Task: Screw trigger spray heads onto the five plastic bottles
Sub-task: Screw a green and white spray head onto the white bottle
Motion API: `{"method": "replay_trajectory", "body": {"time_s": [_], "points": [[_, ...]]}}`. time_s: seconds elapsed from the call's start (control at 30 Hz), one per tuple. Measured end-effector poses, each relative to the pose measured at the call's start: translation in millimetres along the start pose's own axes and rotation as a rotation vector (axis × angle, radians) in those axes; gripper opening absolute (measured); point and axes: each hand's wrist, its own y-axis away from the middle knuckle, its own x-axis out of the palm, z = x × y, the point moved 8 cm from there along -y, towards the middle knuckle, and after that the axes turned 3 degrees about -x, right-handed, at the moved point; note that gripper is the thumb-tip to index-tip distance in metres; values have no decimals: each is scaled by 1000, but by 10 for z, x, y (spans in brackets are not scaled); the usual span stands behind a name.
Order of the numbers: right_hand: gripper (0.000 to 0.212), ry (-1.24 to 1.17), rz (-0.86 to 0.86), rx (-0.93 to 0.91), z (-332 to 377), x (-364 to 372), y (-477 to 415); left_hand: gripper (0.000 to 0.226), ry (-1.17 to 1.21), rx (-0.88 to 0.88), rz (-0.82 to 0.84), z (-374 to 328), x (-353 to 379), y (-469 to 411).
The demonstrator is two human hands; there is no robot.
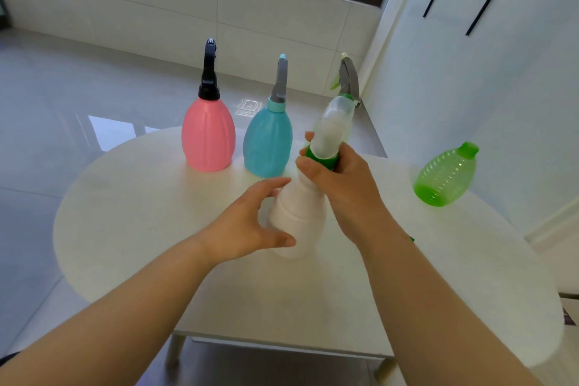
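A white bottle [297,213] stands at the middle of the white round table [156,197]. My left hand [250,226] cups its left side, thumb and fingers around the body. My right hand [341,178] grips the green collar [326,161] of a translucent white spray head [332,128] sitting on the bottle's neck. A pink bottle [208,135] with a black spray head and a blue bottle [268,141] with a grey spray head stand behind. Farther back, partly hidden, is another grey and green spray head [349,78]. A green bottle [446,175] lies on its side at the right.
The table's right side lies close to a white cabinet [470,56] with black handles. Glossy floor tiles [78,97] spread left and behind, under a tiled wall and a window. A small green bit [412,239] peeks out beside my right forearm.
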Motion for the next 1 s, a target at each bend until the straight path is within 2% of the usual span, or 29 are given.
{"method": "replay_trajectory", "body": {"time_s": [0.13,0.23,0.33,0.5,0.63,0.73,0.9,1.0], "points": [[22,-112,226,84,0,82,-54,79,52,-14,115,-41,100,-51],[12,-95,272,125,-19,133,-136,76,82,-23,116,-28,108,-83],[10,-38,172,106,-67,116,-199,72,104,-19,74,-11,93,-105],[13,21,-147,42,-118,-21,-179,76,107,-17,24,8,112,-91],[26,37,-225,6,-100,-14,-138,80,94,-21,22,-4,135,-76],[13,-37,-109,54,-93,-37,-152,79,84,-13,-6,-29,158,-78],[12,-122,383,70,31,90,-156,72,30,15,21,-66,201,-79],[7,-212,401,92,5,98,-184,73,32,18,0,-64,196,-83]]}}
